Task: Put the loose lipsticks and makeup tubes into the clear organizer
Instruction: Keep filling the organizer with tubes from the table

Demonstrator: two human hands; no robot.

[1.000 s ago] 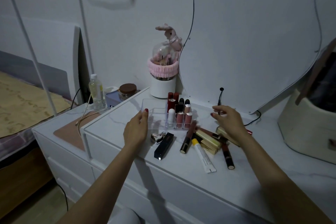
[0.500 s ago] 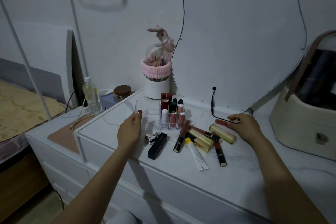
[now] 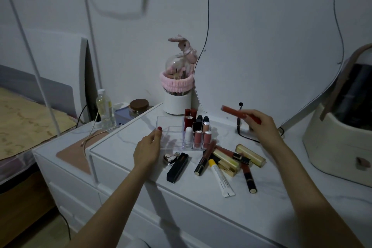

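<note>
Lipstick tube (image 3: pixel 239 114), red-orange: gripped in the right hand (image 3: pixel 260 125), fingers curled round its lower end, raised off the table (image 3: pixel 128 143) and tilted, its free end pointing up-left, to the right of the clear organizer (image 3: pixel 181 133).
Clear organizer: on the table near the back; its right-hand compartments hold upright lipsticks (image 3: pixel 198 127); its left section is bare. Left hand (image 3: pixel 148 148) rests against its left front corner, thumb on the rim, fingers loosely bent along the wall.
Loose pile (image 3: pixel 231 159): gold cases, dark tubes and a white tube with yellow cap (image 3: pixel 220 179) lie on the table in front of the organizer, below the right hand and apart from it.
Black box (image 3: pixel 177 167) and silver heart-shaped item (image 3: pixel 170 158): just beside the left hand.
Mirror (image 3: pixel 271 36): stands behind.
</note>
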